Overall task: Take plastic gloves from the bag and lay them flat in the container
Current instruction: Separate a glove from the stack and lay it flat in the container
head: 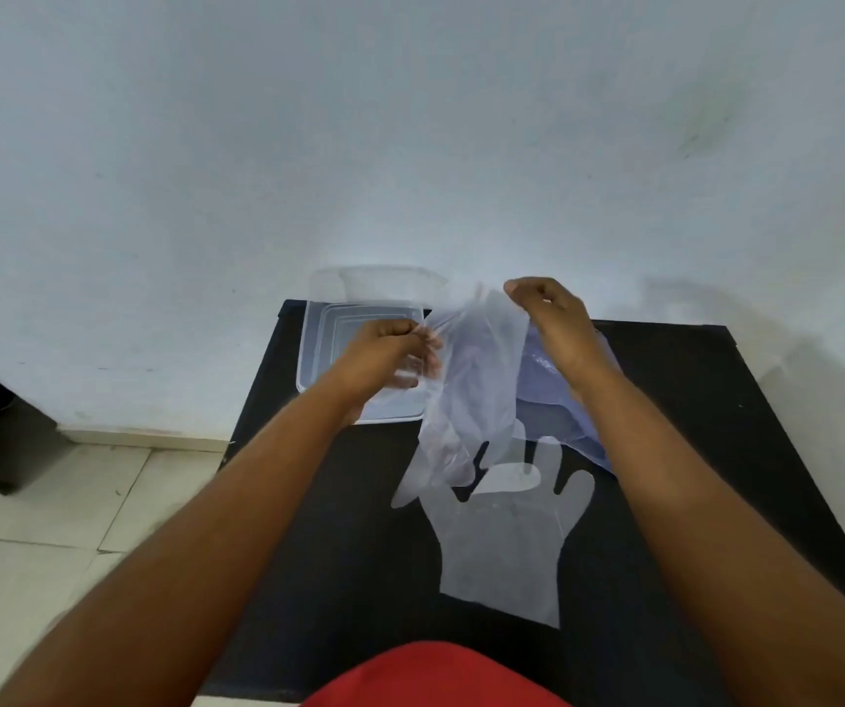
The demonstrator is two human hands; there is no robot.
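Now both hands up over black table. Left hand pinches one edge of clear glove, right hand pinches its other edge at 1 o'clock; glove hangs between them, fingers down, blurred. Second glove lies flat on table at 6 o'clock of held one, fingers pointing away. Clear container at table's 11 o'clock corner, behind left hand. Bag under right wrist, bluish, crumpled. Red cloth at bottom edge.

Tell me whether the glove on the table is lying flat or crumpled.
Flat. The glove on the table lies spread on the black table, fingers fanned out, outside the container.
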